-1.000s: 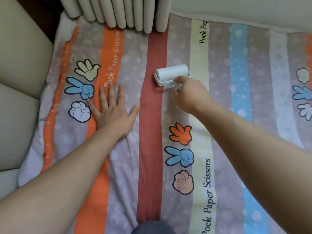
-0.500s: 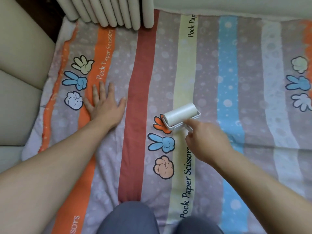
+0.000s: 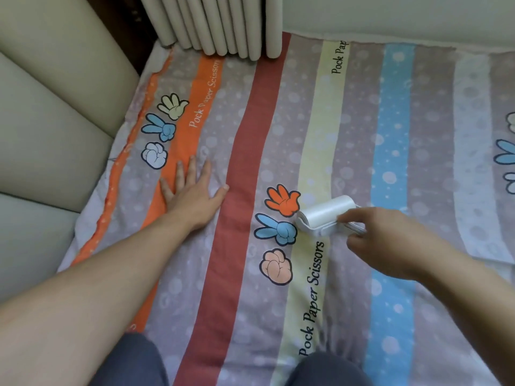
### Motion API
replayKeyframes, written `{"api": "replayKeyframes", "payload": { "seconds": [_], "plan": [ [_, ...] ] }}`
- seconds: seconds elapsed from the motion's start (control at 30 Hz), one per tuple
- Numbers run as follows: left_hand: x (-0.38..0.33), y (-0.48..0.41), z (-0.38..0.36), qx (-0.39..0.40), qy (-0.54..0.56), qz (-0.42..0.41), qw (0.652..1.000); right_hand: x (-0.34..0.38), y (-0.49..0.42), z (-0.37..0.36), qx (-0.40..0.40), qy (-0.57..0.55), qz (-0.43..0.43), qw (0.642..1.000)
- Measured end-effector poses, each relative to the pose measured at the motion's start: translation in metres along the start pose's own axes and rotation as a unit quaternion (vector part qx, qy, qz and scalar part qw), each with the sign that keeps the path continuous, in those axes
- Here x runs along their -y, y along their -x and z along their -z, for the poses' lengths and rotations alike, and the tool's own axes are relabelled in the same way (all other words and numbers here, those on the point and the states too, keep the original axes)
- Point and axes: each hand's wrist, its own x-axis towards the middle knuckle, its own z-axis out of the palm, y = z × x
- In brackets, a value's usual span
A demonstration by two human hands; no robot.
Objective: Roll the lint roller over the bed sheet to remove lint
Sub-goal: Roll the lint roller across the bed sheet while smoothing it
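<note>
Bed sheet [image 3: 390, 121]: striped, spread flat, fills most of the view. Shallow creases show near the bottom edge and around the left palm. Cream padded cushions [image 3: 55, 121] border it on the left; a cream ribbed panel [image 3: 217, 23] stands at its top edge. The person's knees [image 3: 131, 360] in dark cloth sit at the bottom.

Left hand [image 3: 192, 196]: flat on the sheet, palm down, fingers spread, lying across the orange stripe and the grey band beside it. It holds nothing and presses the fabric.

Right hand [image 3: 390, 240]: fingers curled round the handle, forefinger reaching forward toward the frame. The handle itself is mostly hidden under the hand.

Lint roller [image 3: 323, 215]: white drum lying on the sheet on the pale yellow stripe, just beside the printed orange hand [image 3: 282, 200] and blue scissors hand [image 3: 276, 229]. It looks slightly skewed to the stripes.

Judgement: mid-pass; most of the right side appears not yet covered.

Risks:
- The bracing hand is well apart from the drum, so the sticky surface could lift or bunch the loose cloth between them.
- Rolling over the creases would skip the lint inside the folds.
- A skewed drum may drift sideways and leave unrolled strips.
- Uneven pressure from the finger grip could lift one end off the fabric.
</note>
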Motion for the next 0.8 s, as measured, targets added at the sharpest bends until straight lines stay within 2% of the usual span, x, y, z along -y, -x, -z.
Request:
{"api": "replayKeyframes", "payload": {
  "seconds": [0.17, 0.3, 0.43, 0.57, 0.7, 0.8],
  "plan": [
    [0.017, -0.012, 0.006, 0.001, -0.017, -0.023, 1.000, 0.004, 0.003, 0.040, -0.002, -0.002, -0.030, 1.000],
    [0.032, -0.031, 0.011, -0.022, -0.015, -0.041, 0.999, 0.031, -0.019, 0.045, -0.106, -0.031, -0.034, 0.993],
    [0.049, -0.042, 0.008, -0.050, -0.010, -0.055, 0.997, 0.105, -0.077, 0.019, -0.196, -0.073, 0.037, 0.977],
    [0.057, -0.050, 0.005, -0.070, -0.005, -0.049, 0.996, 0.168, -0.153, -0.002, -0.206, -0.067, 0.084, 0.973],
    [0.064, -0.058, -0.001, -0.067, 0.009, -0.054, 0.996, 0.198, -0.209, -0.004, -0.201, -0.032, 0.051, 0.978],
    [0.067, -0.061, -0.004, -0.064, 0.023, -0.062, 0.996, 0.198, -0.212, -0.008, -0.189, -0.011, 0.048, 0.981]
  ]
}}
